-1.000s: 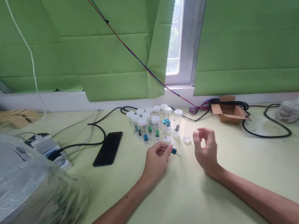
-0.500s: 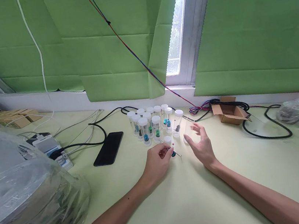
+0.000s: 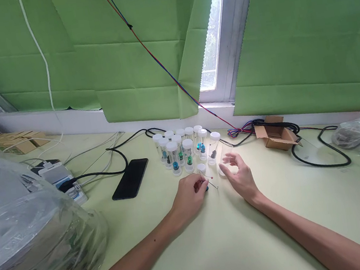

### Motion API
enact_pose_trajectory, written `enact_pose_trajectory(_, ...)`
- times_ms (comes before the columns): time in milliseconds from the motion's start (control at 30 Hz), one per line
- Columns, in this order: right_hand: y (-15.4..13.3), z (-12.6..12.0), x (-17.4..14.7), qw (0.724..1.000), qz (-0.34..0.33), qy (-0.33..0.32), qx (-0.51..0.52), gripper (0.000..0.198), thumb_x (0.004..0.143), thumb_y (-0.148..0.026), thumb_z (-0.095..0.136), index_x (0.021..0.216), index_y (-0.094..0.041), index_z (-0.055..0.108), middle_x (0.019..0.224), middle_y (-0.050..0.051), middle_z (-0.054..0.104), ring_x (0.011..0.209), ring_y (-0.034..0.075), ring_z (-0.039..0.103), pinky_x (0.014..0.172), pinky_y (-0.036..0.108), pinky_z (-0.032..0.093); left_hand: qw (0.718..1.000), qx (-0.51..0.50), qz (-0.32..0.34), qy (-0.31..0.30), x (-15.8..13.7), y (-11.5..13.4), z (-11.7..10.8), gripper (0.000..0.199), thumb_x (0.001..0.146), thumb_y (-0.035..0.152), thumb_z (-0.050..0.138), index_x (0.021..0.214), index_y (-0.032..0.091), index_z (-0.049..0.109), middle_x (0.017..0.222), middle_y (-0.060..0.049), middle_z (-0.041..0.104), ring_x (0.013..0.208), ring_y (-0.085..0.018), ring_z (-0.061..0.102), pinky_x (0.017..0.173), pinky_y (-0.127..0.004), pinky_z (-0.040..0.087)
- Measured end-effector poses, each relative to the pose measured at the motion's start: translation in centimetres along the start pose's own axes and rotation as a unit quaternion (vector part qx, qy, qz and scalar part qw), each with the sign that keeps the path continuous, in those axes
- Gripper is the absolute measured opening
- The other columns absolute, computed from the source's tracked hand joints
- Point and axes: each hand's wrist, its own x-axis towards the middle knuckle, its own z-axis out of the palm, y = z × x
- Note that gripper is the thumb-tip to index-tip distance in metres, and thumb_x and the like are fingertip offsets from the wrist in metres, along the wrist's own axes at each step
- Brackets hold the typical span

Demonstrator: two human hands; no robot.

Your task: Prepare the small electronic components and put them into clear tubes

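My left hand [image 3: 191, 193] is closed in a pinch on a small wire piece [image 3: 213, 185] with a dark blue part. A thin stem and a tiny red tip stick out past the fingertips; the rest is hidden by the fingers. Curled round a clear, uncapped plastic tube [image 3: 226, 153] is my right hand [image 3: 241, 179], thumb and fingers at its sides. A loose white cap [image 3: 201, 167] lies just beyond my left fingers. Behind it stand several capped clear tubes [image 3: 188, 154] with blue, green or dark pieces inside; one capped tube [image 3: 213, 148] with a dark piece stands nearest the uncapped one.
A black phone [image 3: 130, 179] lies left of the tubes. A power strip [image 3: 73, 188] and a plastic-wrapped object [image 3: 30, 236] are further left. An open cardboard box [image 3: 276, 139], black cable [image 3: 325, 166] and plastic bag [image 3: 354, 133] are to the right.
My right hand has closed in around the uncapped tube and shifted it slightly toward me. The wire piece has turned in my left fingers, so its red tip shows higher and less blue is visible.
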Motion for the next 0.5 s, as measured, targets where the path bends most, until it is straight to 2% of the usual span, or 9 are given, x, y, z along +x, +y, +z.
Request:
enact_pose_trajectory(333, -0.34, 0.02, -0.22, 1.000, -0.019, -0.017, -0.005, 0.033, 0.085, -0.040, 0.060, 0.110, -0.019, 0.054, 0.099, 0.010, 0.067, 0.093, 0.024, 0.062, 0.087, 0.045, 0.048, 1.000, 0.014, 0.020, -0.005, -0.08, -0.23, 0.01, 0.023, 0.084, 0.032, 0.053, 0.070, 0.020, 0.068, 0.061, -0.002, 0.060, 0.057, -0.016, 0.048, 0.053, -0.028, 0.030)
enact_pose_trajectory(500, -0.34, 0.08, -0.38, 0.999, -0.029, 0.016, -0.018, 0.044, 0.081, -0.038, 0.064, 0.119, -0.020, 0.050, 0.113, 0.012, 0.064, 0.103, 0.026, 0.060, 0.088, 0.045, 0.048, 0.999, 0.034, 0.029, -0.012, -0.01, -0.31, 0.04, 0.022, 0.084, 0.030, 0.053, 0.069, 0.020, 0.067, 0.061, -0.001, 0.059, 0.057, -0.016, 0.048, 0.053, -0.028, 0.029)
